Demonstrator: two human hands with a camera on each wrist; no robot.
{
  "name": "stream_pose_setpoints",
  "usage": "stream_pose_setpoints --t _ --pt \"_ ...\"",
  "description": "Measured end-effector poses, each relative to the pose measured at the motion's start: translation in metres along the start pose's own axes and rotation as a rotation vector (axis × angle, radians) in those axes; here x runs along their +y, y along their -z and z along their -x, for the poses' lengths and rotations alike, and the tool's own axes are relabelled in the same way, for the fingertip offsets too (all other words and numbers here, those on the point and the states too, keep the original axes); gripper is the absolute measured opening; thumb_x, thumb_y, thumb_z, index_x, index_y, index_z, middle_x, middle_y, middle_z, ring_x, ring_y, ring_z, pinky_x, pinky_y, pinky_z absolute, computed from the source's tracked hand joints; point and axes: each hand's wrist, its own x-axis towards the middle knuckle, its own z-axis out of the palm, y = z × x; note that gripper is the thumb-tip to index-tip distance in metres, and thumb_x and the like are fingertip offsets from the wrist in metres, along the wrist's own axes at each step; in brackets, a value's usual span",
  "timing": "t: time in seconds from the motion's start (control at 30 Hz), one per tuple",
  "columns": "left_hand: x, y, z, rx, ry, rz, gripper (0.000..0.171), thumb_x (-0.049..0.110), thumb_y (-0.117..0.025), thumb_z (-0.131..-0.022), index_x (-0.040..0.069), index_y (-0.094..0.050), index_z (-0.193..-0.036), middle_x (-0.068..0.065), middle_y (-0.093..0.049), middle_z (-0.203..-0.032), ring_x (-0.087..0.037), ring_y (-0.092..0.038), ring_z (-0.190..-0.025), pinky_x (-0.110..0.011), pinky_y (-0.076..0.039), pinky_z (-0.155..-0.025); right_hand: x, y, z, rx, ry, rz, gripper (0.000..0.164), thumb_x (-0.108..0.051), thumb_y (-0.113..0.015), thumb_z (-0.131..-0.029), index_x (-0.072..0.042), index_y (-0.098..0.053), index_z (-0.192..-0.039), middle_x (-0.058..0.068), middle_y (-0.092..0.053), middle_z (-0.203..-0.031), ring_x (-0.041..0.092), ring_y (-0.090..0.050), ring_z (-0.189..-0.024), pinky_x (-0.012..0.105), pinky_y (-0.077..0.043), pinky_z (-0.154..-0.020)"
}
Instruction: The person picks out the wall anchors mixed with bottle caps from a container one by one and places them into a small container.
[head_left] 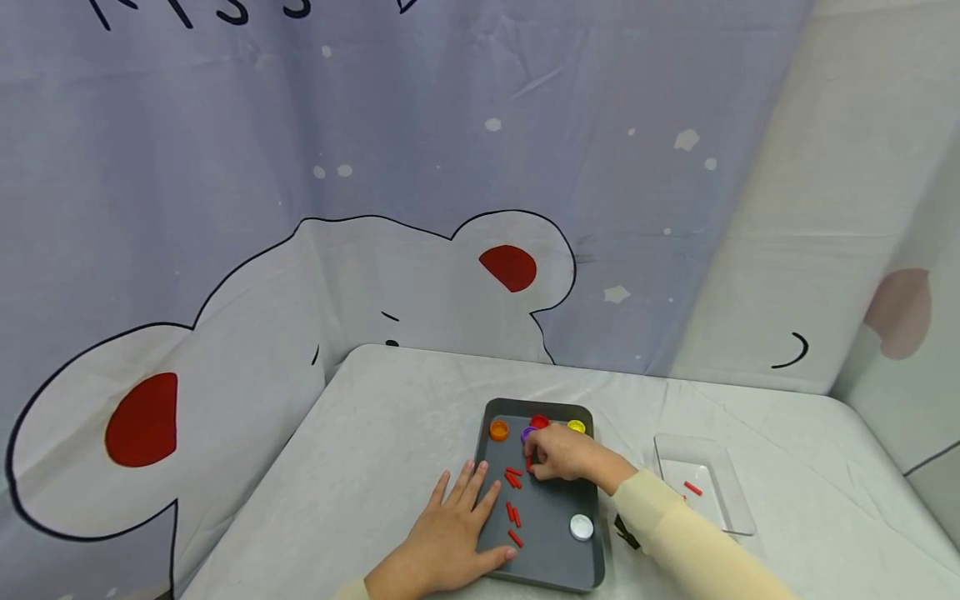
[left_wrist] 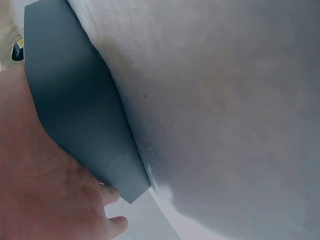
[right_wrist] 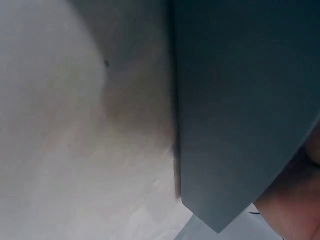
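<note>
A grey tray (head_left: 551, 554) lies on the table in the head view. My left hand (head_left: 447, 533) rests at its left rim with fingers spread. Inside the tray, my right hand (head_left: 564, 454) pinches a small red stick (head_left: 528, 463) between thumb and fingers, just in front of a purple cap (head_left: 527, 434) that it partly hides. Several more red sticks (head_left: 516, 517) lie scattered nearer the left hand. An orange cap (head_left: 498, 430), a red cap (head_left: 539, 422) and a yellow cap (head_left: 576, 426) sit toward the far end; a white cap (head_left: 581, 527) is near the front right.
To the right stands a clear plastic box (head_left: 738, 500) holding a red stick (head_left: 693, 488) or more, partly covered by the right sleeve (head_left: 682, 533). A small black object (head_left: 626, 533) lies between tray and box. A printed curtain (head_left: 420, 150) hangs behind the white-covered table (head_left: 405, 417).
</note>
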Motion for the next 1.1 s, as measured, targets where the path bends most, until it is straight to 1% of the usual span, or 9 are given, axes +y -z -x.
stream_pose_setpoints --t 0.13,0.23,0.53,0.63,0.8,1.0,1.1 --pt "0.000 -0.001 0.000 0.000 -0.001 0.003 0.093 0.082 -0.035 -0.092 0.017 -0.036 -0.159 -0.011 -0.018 -0.169 -0.031 -0.011 -0.157 -0.062 -0.015 -0.121 0.002 0.007 0.008 0.067 0.028 -0.058 0.017 -0.013 -0.077 -0.085 -0.007 -0.069 -0.098 -0.011 -0.047 -0.059 0.002 -0.043 -0.051 0.021 -0.041 -0.053" --pt "0.000 -0.002 -0.001 0.008 -0.004 0.002 0.094 0.082 -0.034 -0.092 0.016 -0.036 -0.159 -0.011 -0.019 -0.169 -0.032 -0.011 -0.157 -0.062 -0.015 -0.121 0.003 0.012 0.016 0.120 0.053 -0.096 0.016 -0.012 -0.077 -0.085 -0.007 -0.068 -0.098 -0.012 -0.049 -0.063 0.001 -0.044 -0.054 0.021 -0.042 -0.055" --pt "-0.001 -0.002 0.000 0.020 -0.013 0.024 0.093 0.080 -0.038 -0.092 0.014 -0.038 -0.158 -0.013 -0.019 -0.168 -0.035 -0.012 -0.156 -0.064 -0.014 -0.119 0.000 0.031 0.047 0.204 0.071 -0.220 0.017 -0.009 -0.075 -0.086 -0.007 -0.068 -0.101 -0.013 -0.054 -0.067 -0.001 -0.047 -0.058 0.022 -0.045 -0.057" --pt "0.000 -0.001 0.001 0.022 -0.007 0.012 0.093 0.080 -0.037 -0.092 0.015 -0.037 -0.158 -0.013 -0.019 -0.168 -0.034 -0.012 -0.156 -0.063 -0.015 -0.120 0.001 0.038 0.060 0.239 0.076 -0.231 0.016 -0.008 -0.075 -0.086 -0.009 -0.068 -0.101 -0.013 -0.054 -0.068 -0.002 -0.048 -0.059 0.022 -0.045 -0.057" --pt "0.000 -0.002 0.001 0.022 -0.005 -0.008 0.092 0.080 -0.036 -0.093 0.015 -0.036 -0.159 -0.012 -0.018 -0.169 -0.032 -0.011 -0.156 -0.062 -0.015 -0.121 0.008 0.045 0.085 0.291 0.054 -0.256 0.018 -0.005 -0.074 -0.085 -0.009 -0.068 -0.102 -0.014 -0.054 -0.070 -0.001 -0.049 -0.062 0.022 -0.045 -0.059" --pt "-0.002 -0.006 0.001 0.063 -0.035 -0.001 0.091 0.078 -0.038 -0.094 0.012 -0.038 -0.158 -0.014 -0.020 -0.168 -0.035 -0.013 -0.156 -0.064 -0.016 -0.120 0.023 0.050 0.115 0.371 0.032 -0.252 0.021 0.000 -0.071 -0.083 -0.011 -0.068 -0.101 -0.015 -0.053 -0.071 -0.002 -0.047 -0.062 0.021 -0.043 -0.057" --pt "-0.002 -0.006 0.000 0.073 -0.044 0.002 0.090 0.076 -0.039 -0.094 0.012 -0.039 -0.157 -0.015 -0.021 -0.167 -0.036 -0.015 -0.155 -0.064 -0.016 -0.119 0.029 0.053 0.130 0.417 0.018 -0.243 0.020 0.000 -0.072 -0.084 -0.011 -0.068 -0.099 -0.016 -0.053 -0.070 -0.002 -0.046 -0.060 0.020 -0.043 -0.055"
